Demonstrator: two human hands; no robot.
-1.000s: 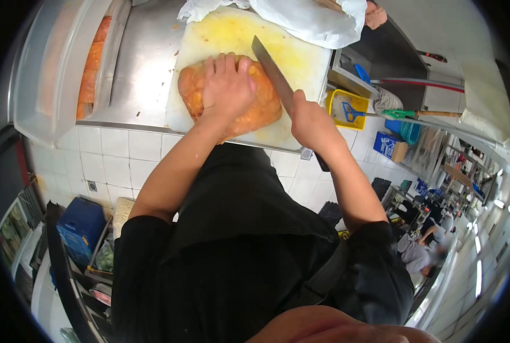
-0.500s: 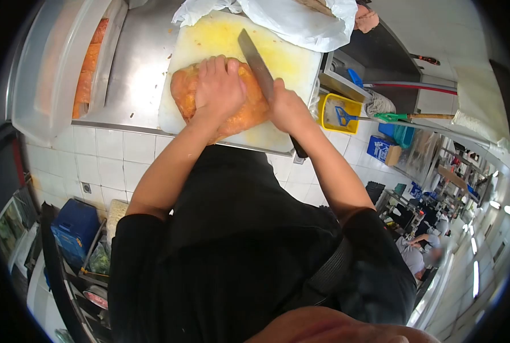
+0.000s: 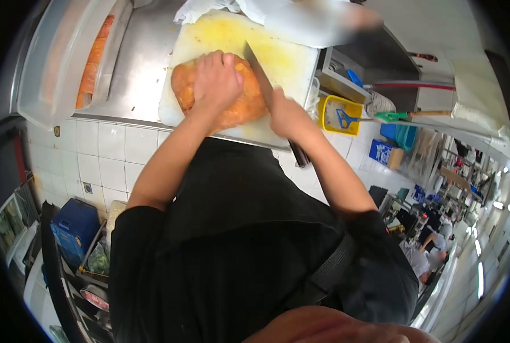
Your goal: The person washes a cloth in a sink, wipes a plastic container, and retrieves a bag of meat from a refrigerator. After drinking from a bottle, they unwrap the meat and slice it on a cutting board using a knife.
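A large orange-brown loaf-like piece of food (image 3: 229,117) with a glossy, uneven surface lies on a white cutting board (image 3: 300,63) stained yellow. Pressed on top of it is my left hand (image 3: 218,80), its fingers close together and curving over the far part. My right hand (image 3: 292,117) is closed round a large knife (image 3: 258,71). The blade points away from me and runs along the food's right side. Below my fist the dark handle end sticks out past the board's near edge.
A plastic container (image 3: 55,68) with orange pieces (image 3: 95,57) inside stands on the steel counter (image 3: 140,63) at left. White plastic bags (image 3: 300,26) lie behind the board. A yellow bucket (image 3: 326,117) and mop are at right. People (image 3: 426,254) stand further off.
The knife and my right hand have shifted slightly toward me, the tip now lower along the board. My left hand stays on the food. The view has shifted a little.
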